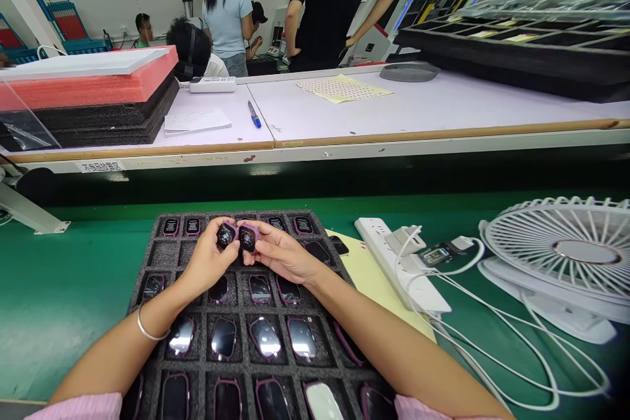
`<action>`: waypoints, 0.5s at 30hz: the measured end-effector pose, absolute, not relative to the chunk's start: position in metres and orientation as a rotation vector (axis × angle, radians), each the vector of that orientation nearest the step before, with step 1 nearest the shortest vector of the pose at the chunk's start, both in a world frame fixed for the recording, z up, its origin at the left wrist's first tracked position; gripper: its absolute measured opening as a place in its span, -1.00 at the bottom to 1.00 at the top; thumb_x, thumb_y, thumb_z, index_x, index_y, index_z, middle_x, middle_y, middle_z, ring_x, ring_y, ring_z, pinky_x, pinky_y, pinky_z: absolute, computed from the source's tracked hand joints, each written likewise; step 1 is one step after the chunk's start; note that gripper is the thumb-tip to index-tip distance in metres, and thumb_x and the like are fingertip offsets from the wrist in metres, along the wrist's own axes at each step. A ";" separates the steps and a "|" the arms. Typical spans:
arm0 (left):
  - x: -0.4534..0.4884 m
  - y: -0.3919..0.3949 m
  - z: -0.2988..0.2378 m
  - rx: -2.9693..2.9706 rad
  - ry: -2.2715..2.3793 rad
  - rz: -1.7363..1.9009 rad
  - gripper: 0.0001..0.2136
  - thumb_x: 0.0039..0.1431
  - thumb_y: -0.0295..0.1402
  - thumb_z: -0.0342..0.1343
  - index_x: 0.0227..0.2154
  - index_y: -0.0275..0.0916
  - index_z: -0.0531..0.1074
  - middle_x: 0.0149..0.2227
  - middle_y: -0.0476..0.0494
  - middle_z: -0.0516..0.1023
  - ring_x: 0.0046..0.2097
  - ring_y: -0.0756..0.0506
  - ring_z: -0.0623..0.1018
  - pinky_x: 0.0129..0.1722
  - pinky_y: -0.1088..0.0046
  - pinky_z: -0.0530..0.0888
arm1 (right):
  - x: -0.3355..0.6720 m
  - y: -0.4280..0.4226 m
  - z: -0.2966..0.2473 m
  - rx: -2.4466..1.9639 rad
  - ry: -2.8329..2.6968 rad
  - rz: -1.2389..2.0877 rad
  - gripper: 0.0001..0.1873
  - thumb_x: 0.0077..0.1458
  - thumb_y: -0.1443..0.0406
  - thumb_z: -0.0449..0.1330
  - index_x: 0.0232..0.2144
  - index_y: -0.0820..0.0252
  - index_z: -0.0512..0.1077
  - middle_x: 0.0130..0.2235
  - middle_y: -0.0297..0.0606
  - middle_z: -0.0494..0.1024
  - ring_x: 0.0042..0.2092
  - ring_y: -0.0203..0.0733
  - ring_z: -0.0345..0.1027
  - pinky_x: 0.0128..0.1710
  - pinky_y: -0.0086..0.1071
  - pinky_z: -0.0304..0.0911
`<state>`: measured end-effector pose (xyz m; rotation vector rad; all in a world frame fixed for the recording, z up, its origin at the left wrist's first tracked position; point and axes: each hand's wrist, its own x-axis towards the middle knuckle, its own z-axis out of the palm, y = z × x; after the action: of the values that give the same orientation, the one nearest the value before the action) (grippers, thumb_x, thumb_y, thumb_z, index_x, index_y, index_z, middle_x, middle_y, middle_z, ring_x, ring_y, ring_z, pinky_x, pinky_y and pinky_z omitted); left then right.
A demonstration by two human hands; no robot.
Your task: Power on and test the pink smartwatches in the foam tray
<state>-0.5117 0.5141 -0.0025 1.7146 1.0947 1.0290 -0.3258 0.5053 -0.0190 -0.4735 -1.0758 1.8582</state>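
My left hand (212,251) is closed on a small purple-framed smartwatch (226,235) with a lit dark screen. Side by side with it, a second purple-framed smartwatch (247,237) is gripped by my right hand (278,251). Both are held above the back part of a dark grey foam tray (162,254). Many of the tray's compartments hold similar watch bodies, such as one smartwatch (266,337) with a glossy face. Along the back row, a smartwatch (171,227) shows white text on its screen. My hands and forearms hide some compartments.
Right of the tray lie a yellow sheet (364,269), a white power strip (394,262) with plugs and looping cables, and a white fan (566,252). A raised shelf (275,138) behind bears foam stacks (147,88), papers and a pen (254,114). Several people are beyond.
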 end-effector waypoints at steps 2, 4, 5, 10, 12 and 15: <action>-0.512 0.514 -0.003 1.714 1.090 1.029 -0.67 0.12 -0.39 0.08 -0.03 -0.23 0.29 -0.03 -0.20 0.45 0.08 -0.17 0.43 0.05 0.30 0.38 | -0.326 0.505 -0.020 -0.474 -1.072 1.859 -0.43 0.06 0.17 0.43 0.08 0.13 0.38 -0.26 -0.29 0.51 -0.28 -0.21 0.45 -0.18 -0.31 0.29; -0.512 0.515 -0.004 1.719 1.088 1.019 -0.67 0.12 -0.39 0.07 -0.03 -0.24 0.29 -0.03 -0.20 0.46 0.07 -0.17 0.43 0.06 0.28 0.37 | -0.326 0.506 -0.020 -0.470 -1.076 1.862 -0.43 0.06 0.17 0.43 0.08 0.13 0.38 -0.26 -0.29 0.51 -0.28 -0.21 0.45 -0.17 -0.31 0.30; -0.512 0.515 -0.004 1.718 1.089 1.012 -0.68 0.13 -0.39 0.07 -0.03 -0.24 0.29 -0.03 -0.20 0.46 0.07 -0.17 0.43 0.07 0.27 0.36 | -0.326 0.506 -0.021 -0.464 -1.080 1.863 -0.44 0.07 0.17 0.43 0.08 0.13 0.38 -0.26 -0.29 0.51 -0.28 -0.21 0.45 -0.17 -0.31 0.30; -0.512 0.515 -0.005 1.700 1.085 1.036 -0.67 0.12 -0.37 0.08 -0.03 -0.24 0.29 -0.04 -0.20 0.45 0.09 -0.18 0.41 0.08 0.27 0.35 | -0.325 0.506 -0.021 -0.454 -1.083 1.856 -0.45 0.09 0.18 0.41 0.09 0.12 0.38 -0.25 -0.28 0.51 -0.27 -0.20 0.45 -0.19 -0.32 0.29; -0.512 0.515 -0.003 1.699 1.084 1.049 -0.66 0.10 -0.37 0.10 -0.03 -0.23 0.29 -0.04 -0.19 0.46 0.07 -0.18 0.43 0.05 0.28 0.37 | -0.325 0.506 -0.020 -0.451 -1.085 1.860 -0.46 0.09 0.18 0.41 0.09 0.11 0.38 -0.24 -0.28 0.50 -0.26 -0.21 0.44 -0.19 -0.33 0.29; -0.511 0.514 -0.002 1.698 1.090 1.032 -0.68 0.09 -0.38 0.10 -0.06 -0.23 0.31 -0.07 -0.18 0.47 0.05 -0.18 0.44 0.04 0.27 0.38 | -0.325 0.506 -0.022 -0.442 -1.101 1.860 -0.48 0.09 0.19 0.41 0.07 0.09 0.40 -0.24 -0.29 0.49 -0.27 -0.23 0.44 -0.20 -0.35 0.28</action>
<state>-0.5114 0.5143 -0.0017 1.6982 1.0900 1.0322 -0.3245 0.5059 -0.0216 -0.4424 -1.1006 1.8600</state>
